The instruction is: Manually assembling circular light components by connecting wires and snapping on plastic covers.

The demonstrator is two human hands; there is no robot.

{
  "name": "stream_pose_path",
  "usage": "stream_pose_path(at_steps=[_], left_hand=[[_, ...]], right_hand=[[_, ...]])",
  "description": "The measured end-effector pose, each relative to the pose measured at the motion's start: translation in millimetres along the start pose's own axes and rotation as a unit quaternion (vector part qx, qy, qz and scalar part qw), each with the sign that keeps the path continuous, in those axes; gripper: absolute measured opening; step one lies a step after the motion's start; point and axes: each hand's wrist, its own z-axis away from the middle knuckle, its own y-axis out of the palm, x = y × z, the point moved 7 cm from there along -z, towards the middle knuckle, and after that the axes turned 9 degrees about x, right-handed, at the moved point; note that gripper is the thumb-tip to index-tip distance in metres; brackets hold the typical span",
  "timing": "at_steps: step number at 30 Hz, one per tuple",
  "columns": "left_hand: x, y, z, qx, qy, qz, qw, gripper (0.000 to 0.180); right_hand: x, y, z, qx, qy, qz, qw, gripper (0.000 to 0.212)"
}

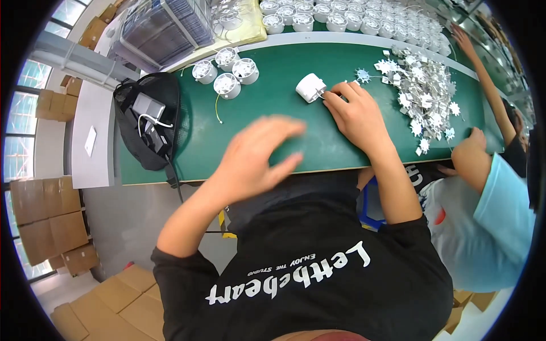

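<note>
on the table [193, 131], right hand [359, 116] at white cup [310, 88] (tipped)

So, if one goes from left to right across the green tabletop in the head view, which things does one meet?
Black mesh bag, four white round housings, single white cylindrical housing, right hand, pile of star-shaped pieces.

The person [341, 315] wears a black T-shirt [387, 284] with loose short sleeves [185, 284]. Bold white lettering [300, 278] slants across its front, beside a smaller white line of print [282, 265]. Left hand [248, 159] and right hand [357, 116] are bare.
</note>
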Motion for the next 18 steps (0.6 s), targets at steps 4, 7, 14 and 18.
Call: stream_pose_path(at_steps=[4, 7, 14, 18], left_hand=[[29.6, 9.5, -57.5, -0.019, 0.037, -0.134, 0.990, 0.053], [51.6, 32.2, -73.6, 0.007, 0.072, -0.131, 0.989, 0.053], [83.0, 33.6, -62.9, 0.217, 0.032, 0.170, 0.961, 0.058], [66.4, 23.4, -56.4, 0.005, -0.004, 0.127, 0.992, 0.052]], right_hand=[[-2.6, -0.7, -5.4, -0.019, -0.010, -0.030, 0.999, 0.012], [-2.3, -6.9, -0.4, -0.028, 0.000, -0.080, 0.996, 0.010], [0.4, -0.8, 0.2, 0.042, 0.014, -0.274, 0.961, 0.010], [-5.3, 13.8, -4.7, 0.072, 0.005, -0.273, 0.959, 0.010]])
